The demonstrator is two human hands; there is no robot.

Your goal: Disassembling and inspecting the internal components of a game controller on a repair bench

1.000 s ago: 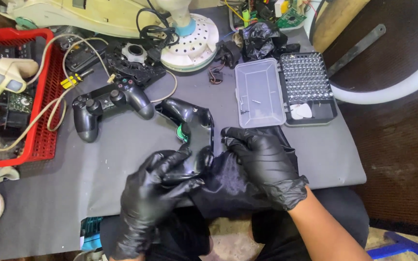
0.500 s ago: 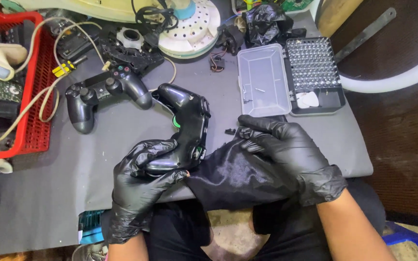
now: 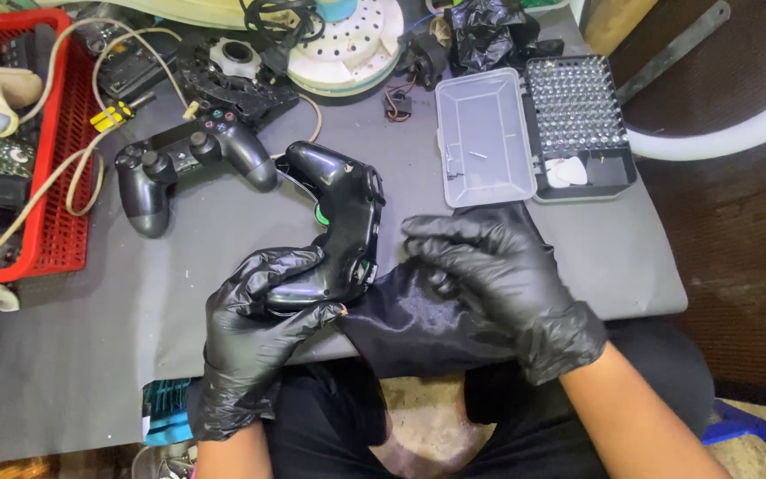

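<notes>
Item: black game controller [image 3: 334, 226], back up, on grey bench [image 3: 179, 266]. Left hand [image 3: 259, 324] grip clenched round its near handle; right hand [image 3: 503, 284] released, fingers spread just right of that grip, over black cloth [image 3: 410, 324]. Handling note: keep shell steady, pressed flat. Second controller [image 3: 183, 168] beyond; bit case [image 3: 534, 129] far right.

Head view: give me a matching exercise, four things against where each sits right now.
Things:
1. black controller shell
2. second gamepad
3. clear plastic lid
4. red basket

Places:
A. at the table's left edge
B. open beside the bit tray
C. held by the left hand
D. lying on the mat, untouched

Pairs: 1-C, 2-D, 3-B, 4-A
</notes>
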